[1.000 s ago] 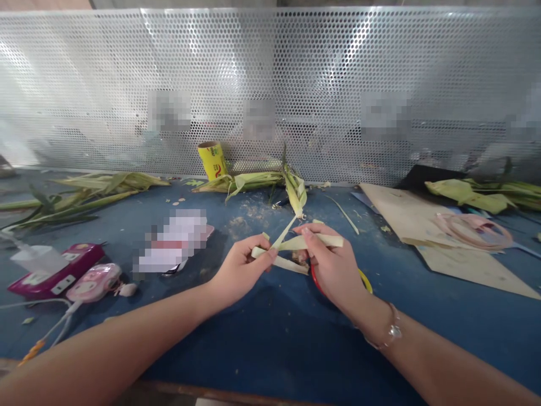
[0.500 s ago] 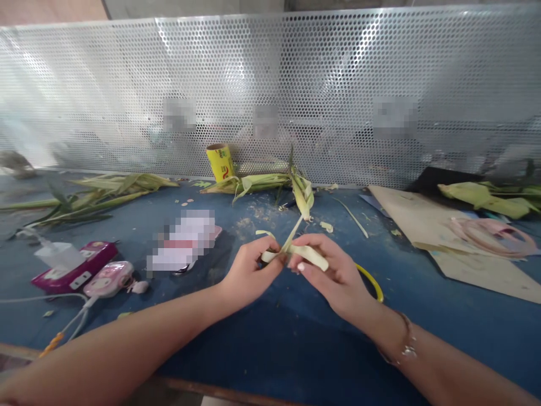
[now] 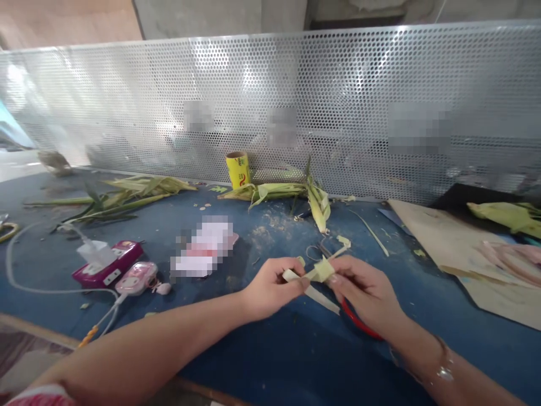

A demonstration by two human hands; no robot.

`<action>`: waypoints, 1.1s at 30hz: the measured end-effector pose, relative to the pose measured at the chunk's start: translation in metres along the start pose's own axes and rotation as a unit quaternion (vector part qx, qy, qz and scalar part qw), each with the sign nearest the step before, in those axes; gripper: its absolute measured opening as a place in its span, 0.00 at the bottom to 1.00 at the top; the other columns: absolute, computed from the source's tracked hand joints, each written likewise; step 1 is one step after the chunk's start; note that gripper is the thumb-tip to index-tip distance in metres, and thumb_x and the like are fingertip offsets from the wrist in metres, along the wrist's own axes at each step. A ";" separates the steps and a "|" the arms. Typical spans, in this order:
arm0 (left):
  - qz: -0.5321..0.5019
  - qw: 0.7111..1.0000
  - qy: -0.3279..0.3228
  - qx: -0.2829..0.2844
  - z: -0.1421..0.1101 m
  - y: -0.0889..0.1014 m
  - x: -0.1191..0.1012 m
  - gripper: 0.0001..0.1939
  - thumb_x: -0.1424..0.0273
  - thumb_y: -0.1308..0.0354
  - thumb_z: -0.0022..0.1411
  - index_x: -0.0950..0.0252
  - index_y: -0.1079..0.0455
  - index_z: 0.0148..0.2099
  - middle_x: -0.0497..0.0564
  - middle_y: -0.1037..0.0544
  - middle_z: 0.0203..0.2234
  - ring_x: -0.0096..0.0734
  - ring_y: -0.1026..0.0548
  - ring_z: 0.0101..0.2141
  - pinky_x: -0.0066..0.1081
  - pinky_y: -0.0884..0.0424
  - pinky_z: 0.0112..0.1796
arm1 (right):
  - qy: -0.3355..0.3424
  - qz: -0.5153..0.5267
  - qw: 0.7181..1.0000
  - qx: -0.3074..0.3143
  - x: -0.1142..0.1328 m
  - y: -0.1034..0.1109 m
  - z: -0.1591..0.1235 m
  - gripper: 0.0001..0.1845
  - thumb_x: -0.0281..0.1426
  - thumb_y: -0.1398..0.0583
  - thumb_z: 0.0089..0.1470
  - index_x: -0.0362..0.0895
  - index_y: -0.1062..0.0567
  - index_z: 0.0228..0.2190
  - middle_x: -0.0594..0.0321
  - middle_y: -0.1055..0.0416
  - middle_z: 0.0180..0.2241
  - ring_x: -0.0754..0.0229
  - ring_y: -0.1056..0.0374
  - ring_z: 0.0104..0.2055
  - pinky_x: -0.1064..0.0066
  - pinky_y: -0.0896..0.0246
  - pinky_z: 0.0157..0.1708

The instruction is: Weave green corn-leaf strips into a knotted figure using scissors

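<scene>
My left hand (image 3: 274, 290) pinches pale corn husk strips (image 3: 324, 300) between thumb and fingers, with one flat end hanging down toward my right. The fingers of my right hand (image 3: 369, 290) close on the same husk piece, at a small folded, knot-like square (image 3: 324, 270) between the two hands. A thin strip end sticks up beyond it. Under my right hand a red curved handle (image 3: 359, 322) shows in part; the rest is hidden. Just past my hands, a corn husk bunch (image 3: 319, 208) lies on the blue table (image 3: 270, 361).
Leafy husks (image 3: 139, 189) lie at left, near a purple power strip (image 3: 107, 265), a pink case (image 3: 137, 278) and a phone (image 3: 207, 248). A yellow tube (image 3: 238, 170) stands by the perforated metal screen (image 3: 338, 79). Brown paper (image 3: 426, 231) lies at right.
The view has shifted, so table things appear farther right. The husk between my hands now shows a small folded square, and the flat end hangs below. A red handle shows where a yellow curve appeared.
</scene>
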State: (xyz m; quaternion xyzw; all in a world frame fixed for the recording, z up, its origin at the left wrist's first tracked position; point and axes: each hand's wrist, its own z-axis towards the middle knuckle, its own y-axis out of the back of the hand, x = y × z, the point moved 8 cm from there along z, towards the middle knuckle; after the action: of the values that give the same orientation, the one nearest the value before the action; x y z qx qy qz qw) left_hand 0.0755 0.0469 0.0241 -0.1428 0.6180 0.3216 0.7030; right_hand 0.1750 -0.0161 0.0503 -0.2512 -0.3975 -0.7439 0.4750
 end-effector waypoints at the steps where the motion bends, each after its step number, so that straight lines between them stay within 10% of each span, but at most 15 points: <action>1: 0.040 0.999 -0.016 0.001 0.000 -0.001 -0.003 0.10 0.68 0.47 0.53 0.64 0.42 0.23 0.42 0.42 0.15 0.20 0.44 0.18 0.25 0.47 0.21 | 0.033 -0.049 0.998 -0.017 0.007 0.002 0.000 0.05 0.27 0.44 0.54 0.47 0.28 0.29 0.67 0.37 0.18 0.66 0.40 0.20 0.74 0.44 0.18; 7: 0.175 0.974 -0.141 0.005 -0.007 -0.008 -0.024 0.08 0.74 0.48 0.51 0.64 0.42 0.22 0.45 0.37 0.18 0.23 0.40 0.21 0.26 0.42 0.25 | 0.163 -0.216 0.953 -0.138 0.036 0.009 -0.007 0.06 0.24 0.40 0.48 0.47 0.25 0.28 0.62 0.39 0.33 0.67 0.39 0.24 0.72 0.40 0.22; 11: 0.194 0.968 -0.156 -0.002 -0.008 -0.007 -0.024 0.03 0.76 0.48 0.49 0.65 0.38 0.25 0.46 0.34 0.19 0.23 0.38 0.22 0.25 0.40 0.26 | 0.125 -0.199 0.969 -0.073 0.024 0.000 -0.002 0.07 0.24 0.44 0.52 0.48 0.28 0.30 0.61 0.32 0.36 0.63 0.33 0.31 0.71 0.35 0.30; 27: -0.080 0.997 0.019 -0.011 -0.001 -0.006 0.008 0.16 0.56 0.47 0.55 0.66 0.37 0.31 0.45 0.37 0.23 0.22 0.37 0.25 0.24 0.36 0.26 | 0.035 -0.190 0.976 -0.098 0.014 -0.005 0.000 0.06 0.28 0.44 0.53 0.45 0.29 0.25 0.67 0.34 0.21 0.67 0.38 0.23 0.76 0.43 0.23; 33: 0.006 0.998 0.008 -0.067 -0.005 0.000 0.007 0.17 0.56 0.54 0.60 0.65 0.40 0.29 0.43 0.39 0.21 0.21 0.38 0.21 0.23 0.36 0.23 | 0.017 -0.160 0.983 -0.093 0.011 -0.010 -0.001 0.05 0.29 0.43 0.53 0.44 0.31 0.25 0.68 0.37 0.21 0.67 0.40 0.22 0.76 0.44 0.22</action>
State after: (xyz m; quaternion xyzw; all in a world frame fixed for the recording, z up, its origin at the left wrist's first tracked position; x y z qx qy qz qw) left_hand 0.0714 0.0458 0.0165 -0.1884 0.6015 0.3649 0.6852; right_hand 0.1608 -0.0205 0.0546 -0.2143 -0.3533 -0.8484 0.3310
